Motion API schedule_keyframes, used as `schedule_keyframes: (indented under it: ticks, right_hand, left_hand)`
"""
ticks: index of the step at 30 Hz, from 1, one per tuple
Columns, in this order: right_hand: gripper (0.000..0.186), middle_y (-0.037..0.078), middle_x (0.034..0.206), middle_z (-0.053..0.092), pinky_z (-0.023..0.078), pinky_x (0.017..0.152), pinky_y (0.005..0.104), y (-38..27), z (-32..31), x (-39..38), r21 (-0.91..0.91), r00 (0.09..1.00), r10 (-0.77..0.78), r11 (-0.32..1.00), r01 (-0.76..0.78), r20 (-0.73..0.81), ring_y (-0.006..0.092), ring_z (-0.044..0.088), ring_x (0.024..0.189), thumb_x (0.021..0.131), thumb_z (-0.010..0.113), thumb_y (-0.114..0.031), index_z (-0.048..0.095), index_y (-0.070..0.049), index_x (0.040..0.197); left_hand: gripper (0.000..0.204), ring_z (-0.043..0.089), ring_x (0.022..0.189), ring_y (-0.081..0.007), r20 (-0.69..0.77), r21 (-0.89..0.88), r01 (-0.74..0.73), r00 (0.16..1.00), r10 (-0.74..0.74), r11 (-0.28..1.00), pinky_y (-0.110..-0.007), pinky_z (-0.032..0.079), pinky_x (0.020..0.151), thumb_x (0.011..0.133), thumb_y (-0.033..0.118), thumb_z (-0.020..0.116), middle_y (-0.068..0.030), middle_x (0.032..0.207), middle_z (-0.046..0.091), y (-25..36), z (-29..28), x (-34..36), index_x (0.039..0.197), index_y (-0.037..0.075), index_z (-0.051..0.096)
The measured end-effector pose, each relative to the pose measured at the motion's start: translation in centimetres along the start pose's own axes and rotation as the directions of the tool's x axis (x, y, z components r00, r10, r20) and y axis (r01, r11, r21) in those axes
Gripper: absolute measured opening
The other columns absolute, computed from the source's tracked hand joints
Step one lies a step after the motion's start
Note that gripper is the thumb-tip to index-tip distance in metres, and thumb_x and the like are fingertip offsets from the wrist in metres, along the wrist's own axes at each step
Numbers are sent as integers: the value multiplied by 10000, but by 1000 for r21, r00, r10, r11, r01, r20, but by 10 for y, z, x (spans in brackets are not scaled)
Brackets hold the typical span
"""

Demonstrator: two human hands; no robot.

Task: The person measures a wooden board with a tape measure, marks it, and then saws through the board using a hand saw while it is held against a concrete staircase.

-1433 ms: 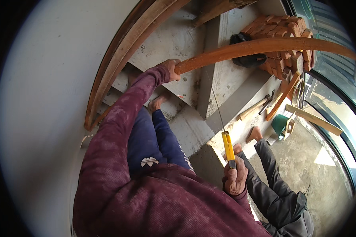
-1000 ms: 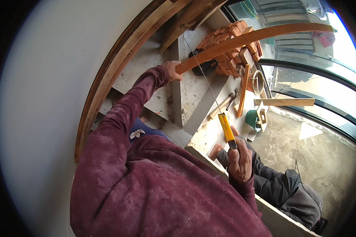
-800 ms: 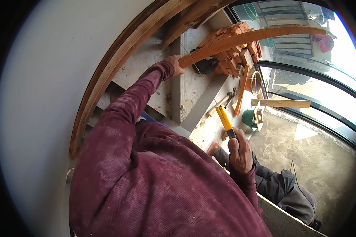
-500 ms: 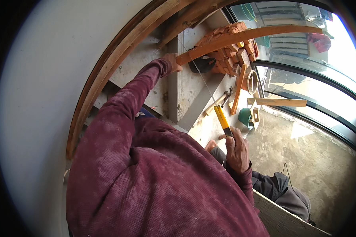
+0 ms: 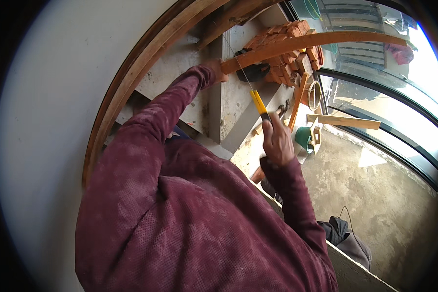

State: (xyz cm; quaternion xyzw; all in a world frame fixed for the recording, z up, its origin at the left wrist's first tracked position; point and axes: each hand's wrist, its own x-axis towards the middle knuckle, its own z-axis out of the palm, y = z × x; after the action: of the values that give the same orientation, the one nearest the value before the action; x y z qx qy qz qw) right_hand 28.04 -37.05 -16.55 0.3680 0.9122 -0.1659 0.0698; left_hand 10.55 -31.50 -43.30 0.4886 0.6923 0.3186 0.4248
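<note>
My left hand grips the near end of a long reddish wooden board, which stretches to the upper right over the stairs and bricks. My right hand is closed on the yellow-and-black handle of a hand saw. The saw's thin blade runs up and left from the handle, crossing the board just right of my left hand. Whether its teeth bite into the wood I cannot tell.
Curved wooden rail by the white wall, concrete stairs, brick pile with black bag, planks, hammer, green container, glass window. A co-worker in dark clothes is below the ledge.
My right hand has moved forward and up with the saw, bringing the handle nearer the board. My left hand stays on the board. The view has shifted, showing less of the co-worker and my legs.
</note>
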Motion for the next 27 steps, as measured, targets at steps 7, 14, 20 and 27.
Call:
schedule_keyframes:
  ticks: [7, 14, 20, 27]
  right_hand:
    - [177, 176, 528, 489, 399, 448, 446, -46, -47, -71, 96, 997, 26, 995, -34, 78, 360, 566, 471, 993, 418, -195, 492, -34, 998]
    - [180, 207, 614, 534, 365, 456, 467, 20, 24, 44, 41, 999, 33, 999, -33, -14, 424, 507, 511, 989, 468, -217, 484, -43, 948]
    - [274, 144, 583, 550, 527, 530, 377, -46, -33, -81, 57, 976, 160, 984, -170, 151, 324, 662, 590, 983, 443, -250, 524, -3, 1071]
    - [201, 232, 646, 541, 389, 494, 486, 11, 37, 68, 12, 999, 32, 999, -32, 9, 441, 548, 591, 985, 471, -232, 481, -34, 955]
  left_hand:
    - [462, 646, 1008, -305, -30, -212, 104, 993, -113, 972, -347, 503, 913, 627, 260, 746, -175, 1028, 681, -36, -24, -19, 1050, 84, 681]
    - [408, 654, 964, -331, -49, -117, -23, 999, 17, 993, -377, 532, 858, 621, 294, 756, -171, 978, 687, -4, 0, 1, 965, 82, 701]
    - [415, 656, 920, -342, -84, -179, 13, 996, -28, 984, -379, 523, 825, 593, 257, 726, -169, 924, 690, -45, -7, -24, 959, 71, 667]
    - [455, 642, 986, -338, 4, -56, -5, 1000, 5, 998, -389, 513, 873, 629, 302, 724, -178, 1024, 673, -13, 16, -15, 1023, 83, 665]
